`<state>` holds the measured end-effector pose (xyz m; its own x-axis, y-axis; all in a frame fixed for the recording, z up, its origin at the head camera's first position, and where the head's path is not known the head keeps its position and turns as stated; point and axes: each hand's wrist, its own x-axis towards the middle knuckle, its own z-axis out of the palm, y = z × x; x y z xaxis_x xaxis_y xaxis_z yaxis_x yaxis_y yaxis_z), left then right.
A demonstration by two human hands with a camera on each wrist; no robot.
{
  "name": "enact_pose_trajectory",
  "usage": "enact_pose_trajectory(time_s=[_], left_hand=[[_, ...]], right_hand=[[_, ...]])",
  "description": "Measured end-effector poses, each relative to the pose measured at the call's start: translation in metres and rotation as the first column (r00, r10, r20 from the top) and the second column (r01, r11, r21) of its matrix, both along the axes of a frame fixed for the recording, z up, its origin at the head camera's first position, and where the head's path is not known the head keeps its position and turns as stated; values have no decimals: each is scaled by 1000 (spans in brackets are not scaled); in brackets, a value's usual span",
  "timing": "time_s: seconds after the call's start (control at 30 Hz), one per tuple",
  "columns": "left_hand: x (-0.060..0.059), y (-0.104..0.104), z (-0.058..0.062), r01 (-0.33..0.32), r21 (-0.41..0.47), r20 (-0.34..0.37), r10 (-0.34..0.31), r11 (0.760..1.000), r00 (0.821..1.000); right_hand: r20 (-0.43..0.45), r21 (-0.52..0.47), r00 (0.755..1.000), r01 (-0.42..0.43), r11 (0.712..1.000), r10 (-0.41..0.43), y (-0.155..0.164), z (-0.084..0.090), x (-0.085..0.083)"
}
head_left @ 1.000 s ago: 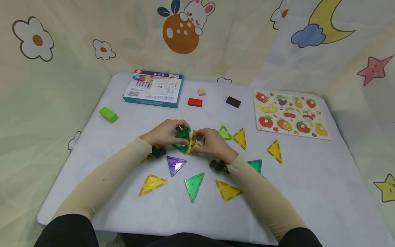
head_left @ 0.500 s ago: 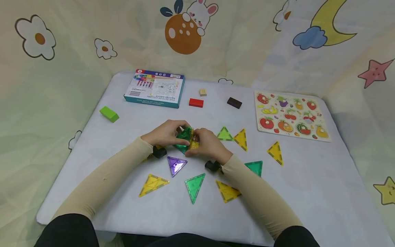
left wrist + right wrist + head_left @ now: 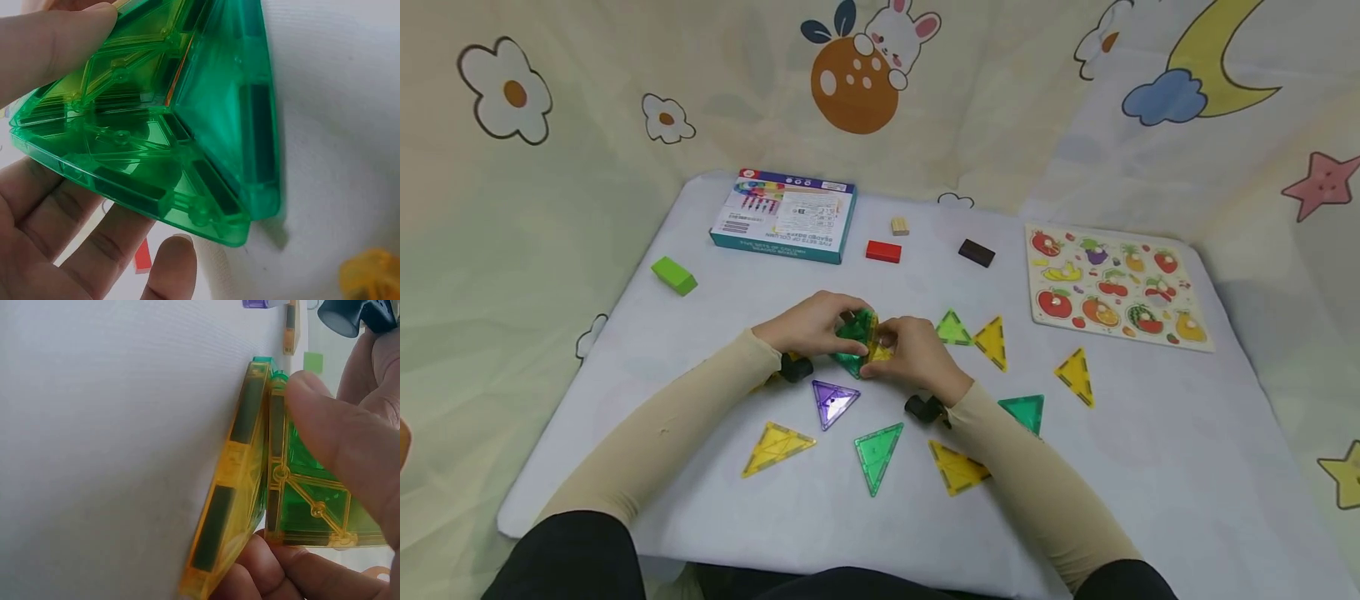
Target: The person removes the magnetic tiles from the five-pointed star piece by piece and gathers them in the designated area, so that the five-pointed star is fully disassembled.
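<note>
Near the table's middle, my left hand (image 3: 811, 325) grips joined green triangular magnetic tiles (image 3: 219, 112), thumb on one side and fingers beneath in the left wrist view. Against them stands an upright yellow magnetic tile (image 3: 312, 512), pinched between the thumb and fingers of my right hand (image 3: 917, 350). A second yellow tile (image 3: 225, 487) meets its edge at an angle, close to the tabletop. Closest to the hands lie a loose purple triangle (image 3: 833, 403) and a light green triangle (image 3: 953, 328). My fingers hide part of the joined piece.
Several loose triangles lie around, among them a green one (image 3: 877, 458) and a yellow one (image 3: 777, 448). Farther back are a box (image 3: 782, 217), a red block (image 3: 883, 252), a dark block (image 3: 977, 253), a green block (image 3: 674, 276) and a fruit puzzle board (image 3: 1116, 283).
My right hand has moved left, bringing the upright yellow tile from slightly apart to against the green tiles. The left hand keeps its hold. The head view has shifted slightly.
</note>
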<state>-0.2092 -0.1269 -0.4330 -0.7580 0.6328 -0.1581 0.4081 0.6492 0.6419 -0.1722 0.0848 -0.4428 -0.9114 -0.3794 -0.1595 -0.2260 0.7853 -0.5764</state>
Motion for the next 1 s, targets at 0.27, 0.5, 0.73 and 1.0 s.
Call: enact_pose_trajectory(time_s=[0.27,0.5,0.73,1.0], left_hand=[[0,3,3,7,-24,-14,-7,1000,1000],[1,4,5,-2,-31,-1,2,1000,1000],[2,2,3,10,-8,12,-10,1000,1000],[0,1,3,19,-11,-2,-19,1000,1000]], right_hand=[[-21,-23,1000,-6,1000,6,4,1,1],[-6,-51,1000,-2,999,2,5,2,2],[15,-94,999,-35,995,36,9,1,-2],[66,-158,997,-21,987,31,13,0,-7]])
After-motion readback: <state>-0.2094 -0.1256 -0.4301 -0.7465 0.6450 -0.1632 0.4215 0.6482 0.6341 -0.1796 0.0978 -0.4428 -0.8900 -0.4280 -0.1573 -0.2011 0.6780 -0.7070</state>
